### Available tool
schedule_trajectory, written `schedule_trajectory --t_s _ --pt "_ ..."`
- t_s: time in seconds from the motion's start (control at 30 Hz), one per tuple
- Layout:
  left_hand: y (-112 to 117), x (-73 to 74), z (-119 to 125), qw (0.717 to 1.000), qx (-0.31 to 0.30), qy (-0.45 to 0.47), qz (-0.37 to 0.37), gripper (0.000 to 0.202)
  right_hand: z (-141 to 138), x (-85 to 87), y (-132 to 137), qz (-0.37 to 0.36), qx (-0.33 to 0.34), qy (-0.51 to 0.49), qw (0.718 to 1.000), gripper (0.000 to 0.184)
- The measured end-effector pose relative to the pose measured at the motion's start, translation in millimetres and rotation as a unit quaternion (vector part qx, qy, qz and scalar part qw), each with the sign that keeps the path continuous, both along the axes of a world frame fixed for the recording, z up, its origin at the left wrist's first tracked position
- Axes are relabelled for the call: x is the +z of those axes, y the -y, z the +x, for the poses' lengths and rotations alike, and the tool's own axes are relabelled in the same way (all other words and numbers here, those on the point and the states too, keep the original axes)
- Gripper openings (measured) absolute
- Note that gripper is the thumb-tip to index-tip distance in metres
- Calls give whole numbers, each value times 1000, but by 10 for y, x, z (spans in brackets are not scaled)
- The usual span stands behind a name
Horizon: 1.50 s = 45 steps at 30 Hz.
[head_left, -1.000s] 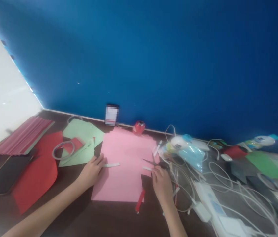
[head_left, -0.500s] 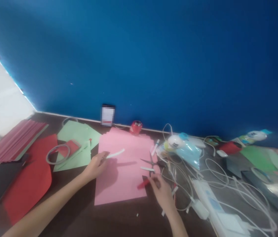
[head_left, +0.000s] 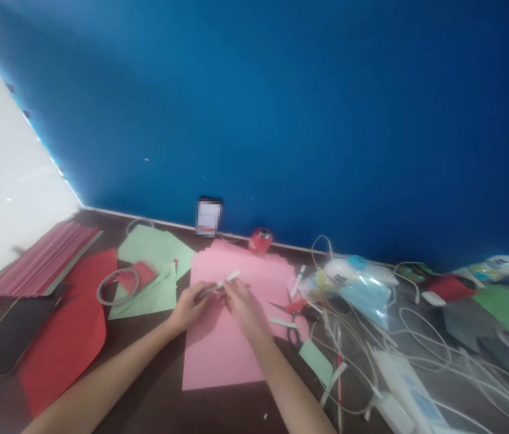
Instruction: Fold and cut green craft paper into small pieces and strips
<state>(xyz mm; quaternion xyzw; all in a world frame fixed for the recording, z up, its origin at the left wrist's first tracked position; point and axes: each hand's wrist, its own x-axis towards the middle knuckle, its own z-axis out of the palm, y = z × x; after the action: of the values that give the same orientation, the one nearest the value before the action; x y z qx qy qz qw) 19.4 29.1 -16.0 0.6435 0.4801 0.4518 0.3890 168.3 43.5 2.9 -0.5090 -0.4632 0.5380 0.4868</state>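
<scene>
Above a stack of pink paper sheets (head_left: 224, 367), my left hand (head_left: 190, 308) pinches a thin white strip (head_left: 231, 278), which looks like paper. My right hand (head_left: 243, 307) meets it from the other side, its fingers closed on the same strip; the fingertips are partly blurred. Scissors (head_left: 293, 331) lie at the right edge of the pink sheets. A small red piece (head_left: 297, 305) rests against them, and another white strip (head_left: 282, 323) lies across them. A small green paper piece (head_left: 317, 361) is to the right of my right forearm.
Red paper (head_left: 68, 337), green sheets (head_left: 146, 298), a grey ring (head_left: 100, 294) and a pink folded stack (head_left: 41, 259) are on the left. A red round object (head_left: 261, 240) stands behind the sheets. White cables and a power strip (head_left: 405, 386) crowd the right, beside a plastic packet (head_left: 367, 295).
My right hand has moved left from beside the scissors to the strip in my left hand. The red piece now rests by the scissors. The view has shifted, and the green piece now shows.
</scene>
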Motion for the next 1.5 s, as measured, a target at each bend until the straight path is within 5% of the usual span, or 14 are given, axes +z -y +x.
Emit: schedule_trajectory --t_s 0.13,0.43,0.83,0.93,1.03,1.13,1.23,1.5 --pt "-32 26 -8 993 43 86 -66 28 -96 69 -186 41 4 -40 998 26" --pt "-55 167 -24 962 19 207 -179 22 61 -34 -294 62 -67 -18 996 36" --pt "-48 162 -14 986 29 108 -124 29 32 -67 -235 100 -75 52 991 47" --pt "-53 149 -9 984 26 119 -131 31 32 -101 -240 162 -155 134 965 55" --pt "-58 132 -5 981 14 135 -142 31 33 -140 -219 279 -226 258 897 51" --pt "-64 110 -4 985 11 119 -129 30 12 -166 -172 412 -95 345 838 27" --pt "-63 108 -5 991 16 93 -97 27 -32 -158 -131 450 43 376 809 21" --pt "-56 105 -7 993 35 73 -86 27 -49 -91 -128 420 67 369 827 20"
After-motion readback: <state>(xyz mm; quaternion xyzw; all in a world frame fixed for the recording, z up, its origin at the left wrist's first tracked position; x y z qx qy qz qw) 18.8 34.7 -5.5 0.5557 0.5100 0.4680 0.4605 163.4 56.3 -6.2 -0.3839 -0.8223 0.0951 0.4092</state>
